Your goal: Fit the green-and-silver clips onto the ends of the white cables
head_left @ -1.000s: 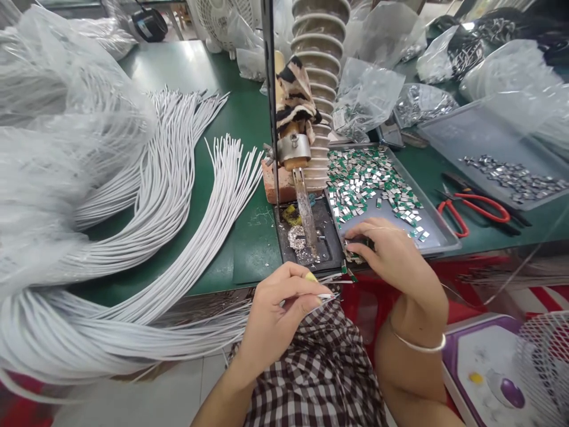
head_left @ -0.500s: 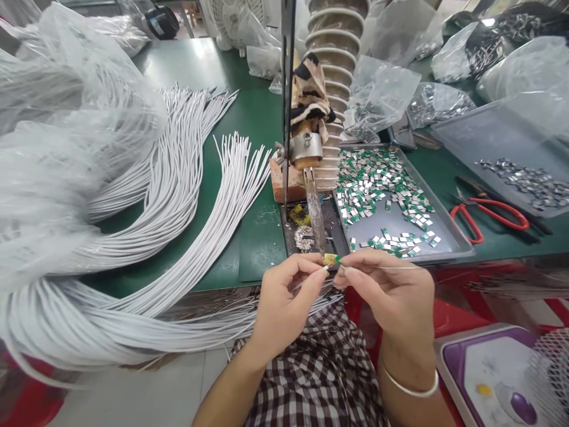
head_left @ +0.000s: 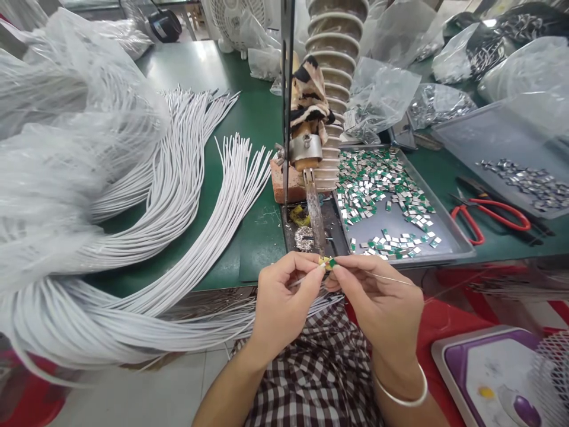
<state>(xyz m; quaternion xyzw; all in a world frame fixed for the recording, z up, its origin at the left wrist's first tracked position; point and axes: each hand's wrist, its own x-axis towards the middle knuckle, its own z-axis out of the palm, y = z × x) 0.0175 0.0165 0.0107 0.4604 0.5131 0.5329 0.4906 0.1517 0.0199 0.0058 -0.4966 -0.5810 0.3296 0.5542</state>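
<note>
Thumb and fingers of my left hand [head_left: 280,305] pinch a white cable near its stripped end [head_left: 323,265]. My right hand [head_left: 384,302] is closed on a small green circuit board [head_left: 332,263], right beside the cable end. A thin solder wire [head_left: 393,278] runs out over the right fingers. Just above the fingertips is the tip of a soldering iron [head_left: 315,210], clamped pointing downward; whether it touches the board cannot be made out. A bit of yellow sponge [head_left: 323,260] shows behind the fingertips.
Bundles of white cables [head_left: 195,261] cover the left side, partly under plastic wrap [head_left: 80,136]. A metal tray [head_left: 367,224] of small boards stands right of the iron. Farther right lie red-handled pliers [head_left: 500,214] and a plastic bin [head_left: 471,133] with metal parts. A ribbed hose [head_left: 335,53] rises behind.
My right hand has moved slightly left, bringing the green board closer to the cable end and the iron tip. My left hand has shifted a little left.
</note>
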